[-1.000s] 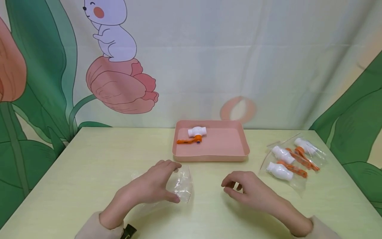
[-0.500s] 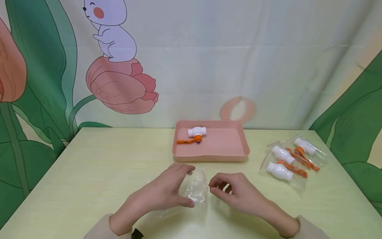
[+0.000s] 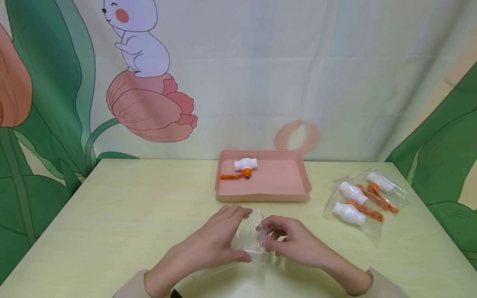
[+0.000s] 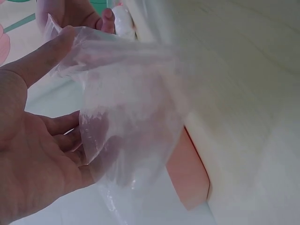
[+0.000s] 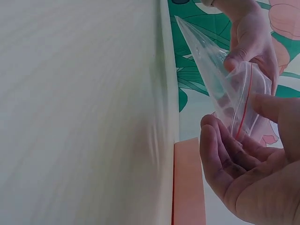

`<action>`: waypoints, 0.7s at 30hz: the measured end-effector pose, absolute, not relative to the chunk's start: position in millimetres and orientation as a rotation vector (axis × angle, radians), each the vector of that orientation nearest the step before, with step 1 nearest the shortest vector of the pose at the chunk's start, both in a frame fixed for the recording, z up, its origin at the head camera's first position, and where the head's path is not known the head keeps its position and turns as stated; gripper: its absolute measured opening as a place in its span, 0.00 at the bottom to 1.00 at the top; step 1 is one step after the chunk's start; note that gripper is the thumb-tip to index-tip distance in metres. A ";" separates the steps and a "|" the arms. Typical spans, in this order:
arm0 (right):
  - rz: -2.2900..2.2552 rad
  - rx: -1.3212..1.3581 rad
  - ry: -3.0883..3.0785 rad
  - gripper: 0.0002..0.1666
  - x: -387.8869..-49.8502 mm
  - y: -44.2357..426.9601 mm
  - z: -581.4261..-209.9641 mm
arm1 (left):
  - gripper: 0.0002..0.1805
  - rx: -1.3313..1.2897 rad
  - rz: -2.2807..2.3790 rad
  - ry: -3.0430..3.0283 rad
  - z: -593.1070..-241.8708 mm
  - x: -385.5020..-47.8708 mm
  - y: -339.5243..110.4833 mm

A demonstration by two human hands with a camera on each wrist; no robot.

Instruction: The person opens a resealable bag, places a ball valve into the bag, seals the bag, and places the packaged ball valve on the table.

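Note:
A clear zip bag (image 3: 246, 236) is held above the front middle of the table. My left hand (image 3: 214, 240) grips it from the left, thumb on one edge and fingers on the other. From the right, my right hand (image 3: 298, 242) pinches the bag's mouth. The right wrist view shows the red zip line (image 5: 244, 110) between the right thumb and curled fingers. No object can be seen inside the bag (image 4: 131, 108) in the left wrist view. Beyond the hands, a white ball valve (image 3: 246, 164) with an orange lever lies in a pink tray (image 3: 287, 178).
Several bagged white valves (image 3: 349, 213) with orange levers lie overlapping on the right of the pale table (image 3: 123, 207). A printed curtain (image 3: 242, 82) hangs behind the table's back edge.
My left hand has carried the bag to the right. My right hand has come left and now pinches the bag's mouth; a second ago it was apart from it.

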State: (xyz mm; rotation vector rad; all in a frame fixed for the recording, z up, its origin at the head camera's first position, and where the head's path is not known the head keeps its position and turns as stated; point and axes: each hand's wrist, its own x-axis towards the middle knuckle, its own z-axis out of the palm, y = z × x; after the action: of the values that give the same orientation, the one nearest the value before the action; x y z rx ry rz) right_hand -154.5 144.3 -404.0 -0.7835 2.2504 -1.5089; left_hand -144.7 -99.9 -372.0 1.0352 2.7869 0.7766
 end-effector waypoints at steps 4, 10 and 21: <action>-1.484 -0.783 2.276 0.22 -153.6 143.4 -405.3 | 0.49 1.052 0.770 2.803 -372.7 -143.7 -98.7; -1.462 -0.793 2.324 0.39 -153.3 143.8 -407.1 | 0.51 1.046 0.731 2.839 -373.4 -142.9 -97.8; -1.427 -0.777 2.371 0.52 -151.2 147.3 -403.7 | 0.58 1.031 0.740 2.827 -375.9 -144.3 -99.7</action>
State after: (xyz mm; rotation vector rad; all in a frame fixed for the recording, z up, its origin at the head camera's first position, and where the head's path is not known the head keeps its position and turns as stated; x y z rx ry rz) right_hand -151.2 147.3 -403.7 -0.7765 2.3712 -1.4270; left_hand -144.3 -99.7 -375.9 1.0314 2.8270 0.7399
